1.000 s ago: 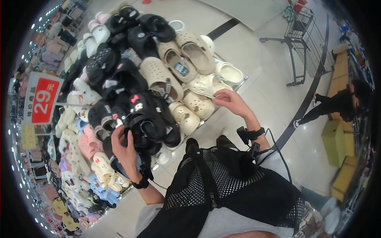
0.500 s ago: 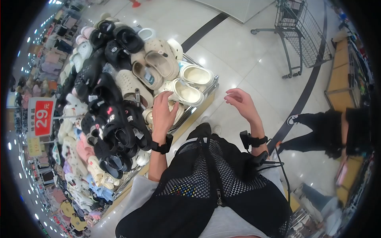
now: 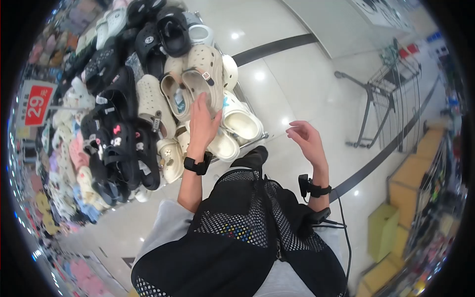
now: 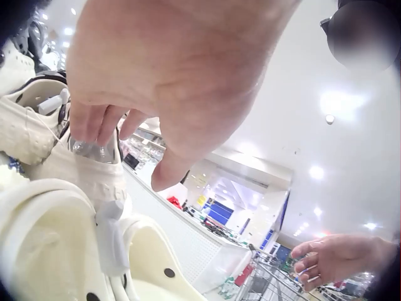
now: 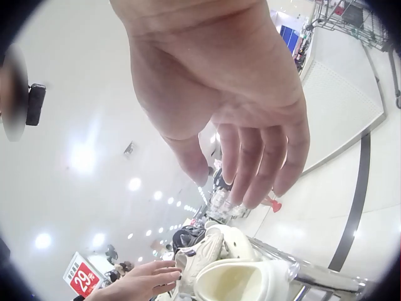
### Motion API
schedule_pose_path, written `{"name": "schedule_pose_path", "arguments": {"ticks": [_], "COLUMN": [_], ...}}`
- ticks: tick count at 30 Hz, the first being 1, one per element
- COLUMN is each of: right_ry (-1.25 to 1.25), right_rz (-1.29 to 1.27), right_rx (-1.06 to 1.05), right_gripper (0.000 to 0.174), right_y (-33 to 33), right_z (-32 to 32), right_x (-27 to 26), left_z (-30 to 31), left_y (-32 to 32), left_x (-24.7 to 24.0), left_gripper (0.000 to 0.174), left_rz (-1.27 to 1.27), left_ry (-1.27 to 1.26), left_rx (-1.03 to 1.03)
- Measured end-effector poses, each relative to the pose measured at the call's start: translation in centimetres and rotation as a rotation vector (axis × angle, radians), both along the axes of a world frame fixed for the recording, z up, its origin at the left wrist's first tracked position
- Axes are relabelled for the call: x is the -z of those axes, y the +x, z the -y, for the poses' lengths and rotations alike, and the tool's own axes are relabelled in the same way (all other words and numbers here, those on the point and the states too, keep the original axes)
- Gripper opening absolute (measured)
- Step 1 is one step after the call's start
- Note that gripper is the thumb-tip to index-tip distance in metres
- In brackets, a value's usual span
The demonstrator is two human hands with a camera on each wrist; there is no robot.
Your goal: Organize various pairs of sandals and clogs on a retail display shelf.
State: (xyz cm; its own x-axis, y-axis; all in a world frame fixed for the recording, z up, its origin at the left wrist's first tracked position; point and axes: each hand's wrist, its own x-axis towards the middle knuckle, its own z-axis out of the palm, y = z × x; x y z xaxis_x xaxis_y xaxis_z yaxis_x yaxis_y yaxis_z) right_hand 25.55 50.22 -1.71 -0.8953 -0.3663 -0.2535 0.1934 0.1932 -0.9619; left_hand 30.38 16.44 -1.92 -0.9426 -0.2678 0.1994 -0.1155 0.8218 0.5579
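Note:
My left hand (image 3: 204, 124) is over a beige clog (image 3: 202, 62) with a buckled strap, near the edge of the shoe pile. In the left wrist view, the fingers of that hand (image 4: 166, 78) reach down at the opening of a beige shoe (image 4: 88, 172) with clear plastic inside, the thumb held apart; contact is unclear. Cream clogs (image 3: 242, 123) lie just right of it. My right hand (image 3: 308, 141) hangs in the air above the floor, fingers loosely bent and holding nothing; the right wrist view shows this hand (image 5: 219, 94) with thumb and fingers apart.
Black clogs (image 3: 118, 153) and pale ones fill the display to the left, beside a red 29 price sign (image 3: 37, 104). A metal rail (image 5: 326, 276) edges the display. A shopping cart (image 3: 383, 99) stands at the right, near yellow shelving boxes (image 3: 415, 173).
My left hand has moved from the black clogs across to the beige clog. My right hand has left the cream clogs and is out over the floor. The view has shifted, and the passer-by is gone.

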Motion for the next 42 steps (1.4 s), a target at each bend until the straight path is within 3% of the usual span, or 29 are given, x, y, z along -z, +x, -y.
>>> {"name": "schedule_pose_path", "arguments": {"ticks": [4,10,21,28,33,37,42], "right_ry": [0.023,0.093,0.040,-0.074,-0.075,-0.169,-0.175], "right_rz": [0.042,0.039,0.048,0.138,0.104,0.122,0.112], "right_rx": [-0.111,-0.364,-0.901,-1.166,-1.155,-1.079,-1.088], "right_gripper": [0.029,0.029,0.029,0.029,0.029,0.027,0.028], "right_y": [-6.4,-14.7,-22.9,-28.9,-36.7,-41.3,-44.6], "right_z": [0.1,3.9,14.5,15.1,13.6,12.5,12.7], "right_x": [0.3,-0.3,1.3,2.8,2.1,1.5,1.3], "left_z": [0.2,-1.1,-3.5,-5.6,-6.2,-5.7,-6.5], "left_y": [-3.2,-5.6,-7.6,-10.3,-11.9,-12.3,-12.6], "left_x": [2.1,1.5,0.5,0.4,0.8,1.7,2.3], "left_gripper": [0.068,0.053,0.048,0.049,0.045,0.035,0.038], "left_rz": [0.009,0.090,0.109,0.185,0.273,0.297,0.226], "left_ry": [0.070,-0.040,0.079,0.123,0.078,0.028,-0.021], "left_rx": [-0.190,-0.341,-0.653,-0.932,-1.122,-1.154,-1.175]}}
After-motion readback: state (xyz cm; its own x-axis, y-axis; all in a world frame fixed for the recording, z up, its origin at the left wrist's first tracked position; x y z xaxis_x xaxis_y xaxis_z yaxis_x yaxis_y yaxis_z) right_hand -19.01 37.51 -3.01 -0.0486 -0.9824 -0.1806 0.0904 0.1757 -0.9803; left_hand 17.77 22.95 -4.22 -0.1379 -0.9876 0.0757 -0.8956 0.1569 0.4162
